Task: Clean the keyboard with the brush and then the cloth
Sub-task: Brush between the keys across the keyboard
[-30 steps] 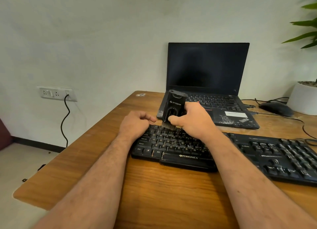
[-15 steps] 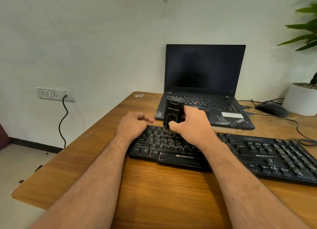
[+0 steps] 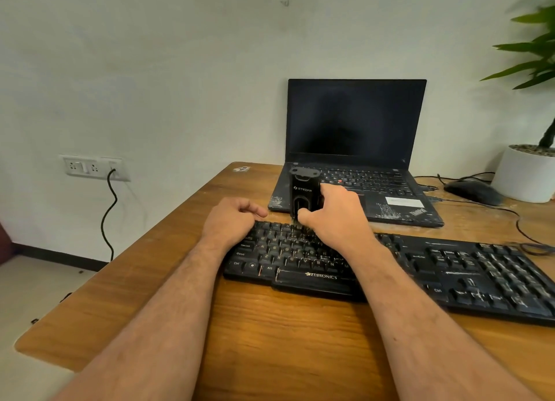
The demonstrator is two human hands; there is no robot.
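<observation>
Brush [image 3: 304, 193] gripped upright by right hand [image 3: 336, 217] on keyboard [image 3: 390, 268].

A black brush [image 3: 304, 193] with pale lettering sits in the grip, over a black keyboard [image 3: 390, 268] with white legends and a gold logo. Beyond the grip, a black laptop [image 3: 354, 148] shows a red dot, a white sticker and whitish scuffs. Underneath runs a brown wood-grain table [image 3: 270, 334]; far right, a white pot [image 3: 524, 175], green leaves.
</observation>
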